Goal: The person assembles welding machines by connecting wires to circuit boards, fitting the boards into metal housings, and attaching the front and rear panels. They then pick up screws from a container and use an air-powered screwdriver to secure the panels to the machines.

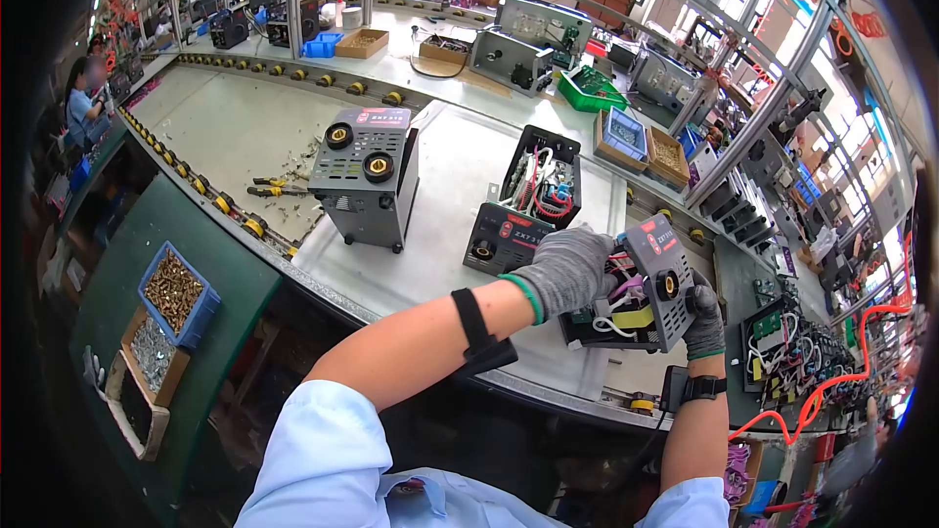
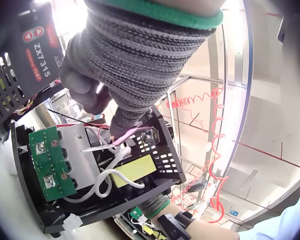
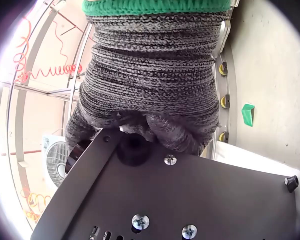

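An opened grey ZX7 315 machine housing (image 1: 661,279) stands tilted at the right, its wires and yellow block (image 2: 133,171) exposed. My gloved left hand (image 1: 569,269) reaches into it from the left. In the left wrist view, the left hand (image 2: 135,60) has its fingertips at a purple sleeved wire (image 2: 132,134) beside a green board (image 2: 52,162); the grip looks like a pinch, partly hidden. My gloved right hand (image 1: 702,318) holds the housing's right side. In the right wrist view, the right hand (image 3: 150,75) curls its fingers over the edge of the dark panel (image 3: 155,195).
A closed machine (image 1: 367,181) and an opened one (image 1: 504,235) stand to the left on the white board (image 1: 445,152). Pliers (image 1: 277,191) lie beyond them among loose screws. A green bin (image 1: 593,89) and parts boxes stand behind. Roller track (image 1: 223,203) edges the bench.
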Demonstrator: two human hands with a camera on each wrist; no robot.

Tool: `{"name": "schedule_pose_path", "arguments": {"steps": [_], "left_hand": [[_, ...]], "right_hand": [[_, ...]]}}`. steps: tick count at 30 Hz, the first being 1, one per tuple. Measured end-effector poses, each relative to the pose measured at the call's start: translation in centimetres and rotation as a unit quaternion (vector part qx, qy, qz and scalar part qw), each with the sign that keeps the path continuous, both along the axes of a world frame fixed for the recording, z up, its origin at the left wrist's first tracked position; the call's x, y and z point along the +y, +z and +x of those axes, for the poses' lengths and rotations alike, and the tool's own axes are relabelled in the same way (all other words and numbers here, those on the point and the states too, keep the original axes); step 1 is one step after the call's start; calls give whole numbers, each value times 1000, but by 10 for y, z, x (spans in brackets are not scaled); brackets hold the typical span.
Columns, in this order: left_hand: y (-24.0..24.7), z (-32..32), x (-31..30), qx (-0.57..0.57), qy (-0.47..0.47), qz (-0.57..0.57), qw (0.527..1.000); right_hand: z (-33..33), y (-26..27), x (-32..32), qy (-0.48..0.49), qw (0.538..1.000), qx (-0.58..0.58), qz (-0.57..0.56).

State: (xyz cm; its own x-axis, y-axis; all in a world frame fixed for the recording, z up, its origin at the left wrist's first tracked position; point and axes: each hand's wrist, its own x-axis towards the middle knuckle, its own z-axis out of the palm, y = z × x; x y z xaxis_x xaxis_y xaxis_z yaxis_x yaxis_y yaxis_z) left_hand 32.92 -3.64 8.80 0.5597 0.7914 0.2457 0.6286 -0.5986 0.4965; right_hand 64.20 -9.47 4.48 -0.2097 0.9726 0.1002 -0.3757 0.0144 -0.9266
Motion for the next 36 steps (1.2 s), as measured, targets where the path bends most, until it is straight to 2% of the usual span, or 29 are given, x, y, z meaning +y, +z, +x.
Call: {"name": "schedule_pose_path", "arguments": {"steps": [2,5,7,9,11,13,14,15,17,18,21,23,25,27,28,30,32,36], "left_hand": [[4,9,11,112,-27,24,993],[15,9,17,156,-33,83,984],[20,5,22,151,-37,107,982],[23,4,29,45,-41,189,980],[19,21,39,26,-22,189,981],[19,32,55,14,-62,125,990],[26,30,60,-39,-90,109,989],[34,30,67,-25,-106,-23,994],[32,31,92,-8,-146,-114,983],[28,32,105,-20,-170,-203,964],[39,27,99,49,-148,-141,978],[43,20,94,52,-126,-134,981],[44,11,89,71,-42,-18,996],[35,-7,73,-7,31,86,996],[15,-17,65,-124,31,180,975],[28,-33,8,-156,87,58,982],[17,-36,-28,-214,68,-76,972],[-18,-11,-36,-293,7,-67,954]], "right_hand": [[4,-3,2,4,1000,1,-1],[9,-4,3,11,1000,-6,0],[8,-1,0,12,1000,-14,-7],[5,1,-5,-12,1000,-16,-5],[2,1,-2,-31,999,-20,0],[2,-1,0,-45,999,-19,-3],[3,-2,-1,-54,998,-20,-7],[2,-2,-1,-58,998,-19,-9],[-2,-2,2,-52,999,0,-5],[-2,-2,3,-52,999,2,-6],[-6,-3,9,-52,998,-15,-11],[-11,-1,11,-56,998,-14,-5],[-2,-9,16,-50,998,-23,-10],[0,-14,18,-51,998,-23,-7],[0,-15,19,-51,998,-23,-3],[-12,-5,16,-58,998,-25,-1],[-15,-3,15,-65,997,-29,1],[-22,3,15,-43,999,-15,-2]]}}
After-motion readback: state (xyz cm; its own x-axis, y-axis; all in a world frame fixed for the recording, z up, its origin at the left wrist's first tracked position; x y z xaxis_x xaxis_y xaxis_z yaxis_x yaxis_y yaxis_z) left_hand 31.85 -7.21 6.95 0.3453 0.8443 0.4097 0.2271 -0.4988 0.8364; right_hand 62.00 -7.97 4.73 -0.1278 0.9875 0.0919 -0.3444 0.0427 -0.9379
